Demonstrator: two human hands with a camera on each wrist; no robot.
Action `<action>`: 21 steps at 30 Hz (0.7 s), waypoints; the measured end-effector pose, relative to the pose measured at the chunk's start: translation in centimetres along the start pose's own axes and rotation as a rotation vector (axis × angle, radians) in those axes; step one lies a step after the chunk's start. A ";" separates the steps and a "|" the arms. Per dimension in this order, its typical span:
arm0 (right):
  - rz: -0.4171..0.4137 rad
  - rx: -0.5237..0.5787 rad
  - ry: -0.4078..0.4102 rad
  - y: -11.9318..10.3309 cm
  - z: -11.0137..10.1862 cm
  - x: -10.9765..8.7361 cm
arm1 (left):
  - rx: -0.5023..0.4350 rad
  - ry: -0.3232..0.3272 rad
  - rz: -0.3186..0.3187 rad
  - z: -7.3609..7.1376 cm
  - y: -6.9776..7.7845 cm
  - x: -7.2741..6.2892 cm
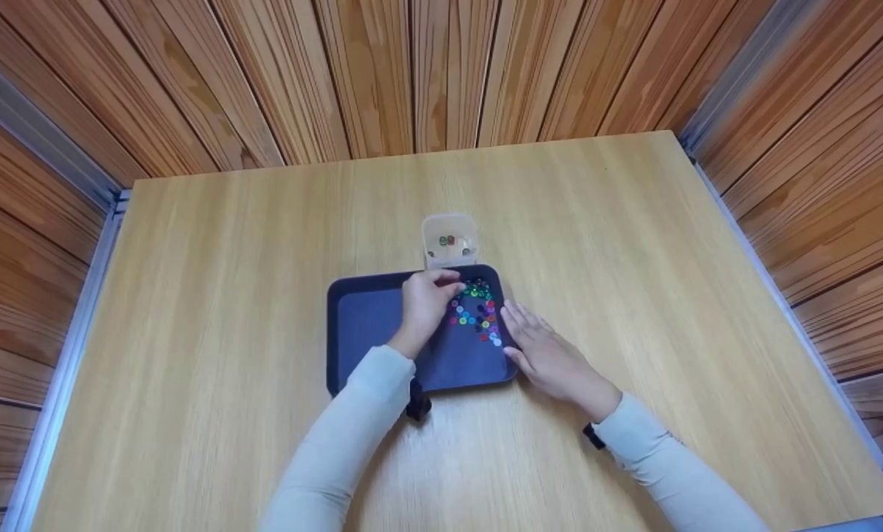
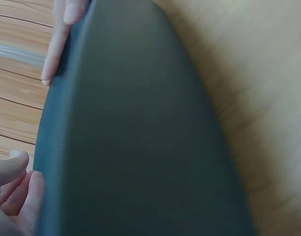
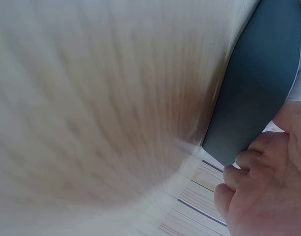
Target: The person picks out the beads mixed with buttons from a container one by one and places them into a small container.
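A dark blue tray (image 1: 371, 318) lies on the table, and small, shiny, round coloured pieces (image 1: 474, 294) are spread over its right part. My left hand (image 1: 425, 304) reaches over the tray from the front, its thumb and index fingertips close together beside these pieces. Whether anything is between them is too small to tell. In the left wrist view the fingers (image 2: 35, 189) show bent behind the tray's rim. My right hand (image 1: 548, 358) lies along the tray's right edge with its fingers extended, touching the rim. The right wrist view shows its fingertips at the tray's outer wall (image 3: 256, 83).
A translucent square tub (image 1: 450, 255) stands just behind the tray, with several small pieces inside. The wooden table (image 1: 227, 332) spreads out around the tray. Wood-patterned walls (image 1: 382, 81) border it at the back and both sides.
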State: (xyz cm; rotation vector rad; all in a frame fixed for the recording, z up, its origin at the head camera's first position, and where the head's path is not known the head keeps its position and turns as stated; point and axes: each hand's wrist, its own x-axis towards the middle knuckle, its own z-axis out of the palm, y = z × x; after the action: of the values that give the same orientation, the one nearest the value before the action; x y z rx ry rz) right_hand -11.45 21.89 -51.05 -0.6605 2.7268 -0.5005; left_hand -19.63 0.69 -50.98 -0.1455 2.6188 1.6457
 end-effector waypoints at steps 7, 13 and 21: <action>0.005 0.001 0.003 0.0 0.1 0.0 | 0.032 -0.019 -0.036 0.5 -0.5 -0.1; -0.001 -0.005 0.005 0.0 0.1 0.0 | 0.076 -0.022 -0.026 0.9 -1.0 -0.1; -0.010 -0.016 0.014 0.0 0.0 -0.1 | 0.108 -0.030 0.025 1.4 -1.1 -0.4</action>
State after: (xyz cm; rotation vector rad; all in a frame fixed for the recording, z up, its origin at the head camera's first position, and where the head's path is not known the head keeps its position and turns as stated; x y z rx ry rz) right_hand -11.40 21.94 -51.08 -0.6779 2.7442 -0.4882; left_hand -19.17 1.47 -52.58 -0.0846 2.6899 1.4965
